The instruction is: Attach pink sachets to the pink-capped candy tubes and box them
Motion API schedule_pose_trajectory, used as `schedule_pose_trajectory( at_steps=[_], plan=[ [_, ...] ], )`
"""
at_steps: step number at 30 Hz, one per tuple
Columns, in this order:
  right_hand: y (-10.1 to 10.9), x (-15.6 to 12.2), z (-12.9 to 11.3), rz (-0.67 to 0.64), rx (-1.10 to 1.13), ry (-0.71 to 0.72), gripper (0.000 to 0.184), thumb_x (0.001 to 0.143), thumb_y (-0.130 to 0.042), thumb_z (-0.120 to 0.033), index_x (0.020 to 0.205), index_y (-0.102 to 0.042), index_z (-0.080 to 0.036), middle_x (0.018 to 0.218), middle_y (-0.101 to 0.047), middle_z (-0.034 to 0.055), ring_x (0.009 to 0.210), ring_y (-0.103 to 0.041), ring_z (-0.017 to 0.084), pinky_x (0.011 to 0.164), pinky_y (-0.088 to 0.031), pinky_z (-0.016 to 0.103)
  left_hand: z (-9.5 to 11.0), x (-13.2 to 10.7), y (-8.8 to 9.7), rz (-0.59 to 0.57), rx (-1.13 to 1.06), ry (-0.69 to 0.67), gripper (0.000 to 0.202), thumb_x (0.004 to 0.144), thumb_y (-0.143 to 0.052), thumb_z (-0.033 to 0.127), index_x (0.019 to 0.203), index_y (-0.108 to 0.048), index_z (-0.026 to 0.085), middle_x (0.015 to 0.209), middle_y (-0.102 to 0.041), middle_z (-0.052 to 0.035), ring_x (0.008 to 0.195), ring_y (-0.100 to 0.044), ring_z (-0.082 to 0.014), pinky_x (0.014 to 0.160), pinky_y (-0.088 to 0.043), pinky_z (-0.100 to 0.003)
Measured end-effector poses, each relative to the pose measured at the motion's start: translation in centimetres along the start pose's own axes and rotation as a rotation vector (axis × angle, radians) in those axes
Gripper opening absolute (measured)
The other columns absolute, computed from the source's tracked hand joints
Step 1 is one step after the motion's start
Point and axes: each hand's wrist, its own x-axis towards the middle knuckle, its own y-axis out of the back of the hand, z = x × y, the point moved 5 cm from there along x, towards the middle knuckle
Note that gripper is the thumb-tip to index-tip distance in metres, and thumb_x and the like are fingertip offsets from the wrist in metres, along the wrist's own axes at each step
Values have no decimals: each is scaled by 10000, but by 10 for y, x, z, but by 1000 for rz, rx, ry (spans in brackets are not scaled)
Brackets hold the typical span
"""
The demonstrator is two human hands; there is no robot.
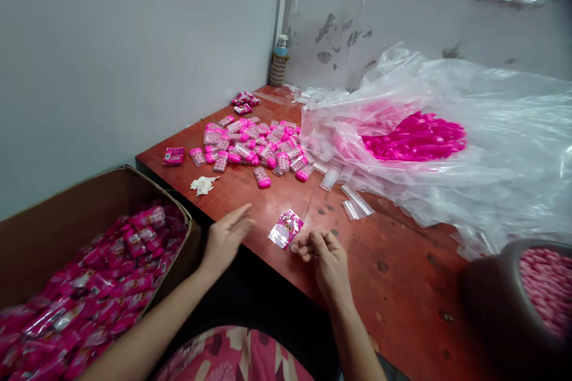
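Backing everything, pale walls [134, 41] are meeting behind the scuffed red tabletop [402, 303]. Across it the clear bag [504, 125] is sprawling, probably risking a spill of pink pieces [415, 140] if snagged. Left hand [226, 237] is hovering, released; right hand [331, 262] is resting half-curled, hold unclear, just beside a flat wrapper [286, 230]. That wrapper is lying near the tabletop's front edge; a knock could be sliding it off.

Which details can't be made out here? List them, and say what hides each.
Head view: any wording on the pink wrapper; too small, with glare.
Head view: whether the right hand holds anything; its curl hides the palm.
Head view: the near end of the brown box; cut off by the picture's edges.
Head view: the dark pot's right side; cut off by the right edge.
Head view: the lowest pink pieces; hidden by those above and the plastic bag.
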Motion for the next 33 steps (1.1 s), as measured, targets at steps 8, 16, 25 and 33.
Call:
schedule_pose_trajectory(
  at_steps=[8, 16, 25, 33],
  plan=[
    [9, -9, 6, 50, -54, -32, 242, 752, -581, -399, 709, -519, -168, 645, -617, 8, 502, -567, 102, 440, -433, 187, -22, 13, -86, -330, 819, -419, 281, 777, -534, 333, 1037, -619, 264, 1233, -516, -54, 1231, -323, -272, 1028, -137, -494],
    [9, 2, 5, 91, -195, 74, 217, 755, -579, -376, 828, -540, -175, 776, -640, 39, 666, -609, 148, 579, -490, 252, -22, 11, -83, -317, 738, -455, 216, 806, -497, 268, 969, -640, 274, 1171, -568, -24, 1200, -371, -244, 1022, -121, -521],
    [-13, 19, -7, -27, -11, 33, 397, 711, -634, -322, 1043, -443, -221, 678, -592, -40, 473, -540, 108, 409, -438, 215, -4, -1, -72, -238, 253, -229, 322, 747, -573, 298, 1064, -609, 249, 1132, -593, -63, 1088, -490, -237, 945, -338, -387],
    [-21, 34, -29, -283, -453, 52, 299, 730, -603, -333, 973, -517, -183, 608, -594, -30, 493, -541, 111, 463, -411, 212, -28, -3, -79, -470, -278, 447, 301, 656, -639, 398, 686, -675, 100, 609, -641, -44, 579, -598, -151, 596, -465, -259]
  ],
)
